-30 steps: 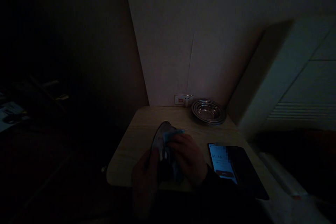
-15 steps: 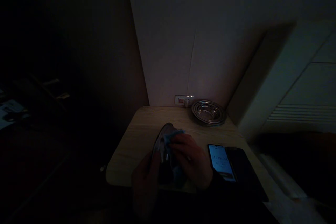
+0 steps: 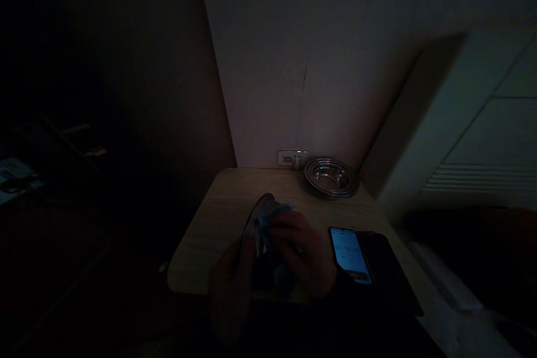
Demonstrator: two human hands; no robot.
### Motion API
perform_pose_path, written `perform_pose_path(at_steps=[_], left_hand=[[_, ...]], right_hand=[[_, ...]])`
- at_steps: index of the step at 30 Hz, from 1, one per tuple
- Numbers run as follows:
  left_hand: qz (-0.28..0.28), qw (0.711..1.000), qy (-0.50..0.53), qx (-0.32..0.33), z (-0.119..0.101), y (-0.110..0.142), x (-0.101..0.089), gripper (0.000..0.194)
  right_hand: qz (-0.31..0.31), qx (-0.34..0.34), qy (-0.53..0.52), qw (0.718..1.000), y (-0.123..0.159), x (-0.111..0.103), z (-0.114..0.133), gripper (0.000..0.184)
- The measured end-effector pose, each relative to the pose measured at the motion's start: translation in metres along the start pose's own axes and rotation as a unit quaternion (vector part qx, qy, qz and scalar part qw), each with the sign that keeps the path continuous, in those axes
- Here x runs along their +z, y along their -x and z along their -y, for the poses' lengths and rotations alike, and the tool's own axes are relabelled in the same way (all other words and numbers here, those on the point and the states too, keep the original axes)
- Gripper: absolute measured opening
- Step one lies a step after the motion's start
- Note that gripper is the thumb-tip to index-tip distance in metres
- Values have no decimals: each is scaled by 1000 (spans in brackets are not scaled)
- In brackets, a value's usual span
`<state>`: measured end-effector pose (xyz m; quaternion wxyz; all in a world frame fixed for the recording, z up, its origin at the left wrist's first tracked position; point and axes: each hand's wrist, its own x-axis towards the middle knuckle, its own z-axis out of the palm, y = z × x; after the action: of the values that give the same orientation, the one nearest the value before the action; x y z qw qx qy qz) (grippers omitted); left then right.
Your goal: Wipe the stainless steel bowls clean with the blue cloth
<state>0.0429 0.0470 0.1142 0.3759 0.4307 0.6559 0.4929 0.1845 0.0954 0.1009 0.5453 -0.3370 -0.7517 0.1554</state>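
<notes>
Metal dish [image 3: 255, 228]: held tilted on edge, rim upward, over the front middle of the wooden tabletop [image 3: 213, 224]; contact with the surface cannot be told in the dim light.
Left hand [image 3: 230, 279]: grips the dish at its lower left side, thumb on the near face; the other fingers are largely hidden.
Blue cloth [image 3: 271, 216]: bunched against the dish's inner face, its lower folds in shadow.
Right hand [image 3: 304, 251]: fingers curled, pinching the cloth against the dish.
Phone [image 3: 350, 254]: face up, screen lit, near the tabletop's right edge.
Dark flat case [image 3: 390, 271]: just beside the phone, toward the front right corner.
Stacked metal bowls [image 3: 331, 179]: nested at the back right corner.
Wall socket [image 3: 292, 158]: above the back edge, plug inserted.
</notes>
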Motion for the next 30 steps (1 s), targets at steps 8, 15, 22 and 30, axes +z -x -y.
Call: perform_pose_path(at_steps=[8, 15, 22, 30], left_hand=[[5, 1000, 22, -3, 2, 2, 1, 42], [14, 1000, 5, -5, 1, 3, 1, 43], [22, 1000, 1, -1, 3, 4, 2, 42], [10, 1000, 16, -22, 6, 2, -2, 46]], right_hand=[[4, -15, 5, 1000, -4, -2, 3, 17], [10, -11, 5, 1000, -6, -5, 3, 17], [-13, 7, -3, 1000, 1, -6, 3, 18], [-44, 83, -33, 995, -1, -1, -11, 19]])
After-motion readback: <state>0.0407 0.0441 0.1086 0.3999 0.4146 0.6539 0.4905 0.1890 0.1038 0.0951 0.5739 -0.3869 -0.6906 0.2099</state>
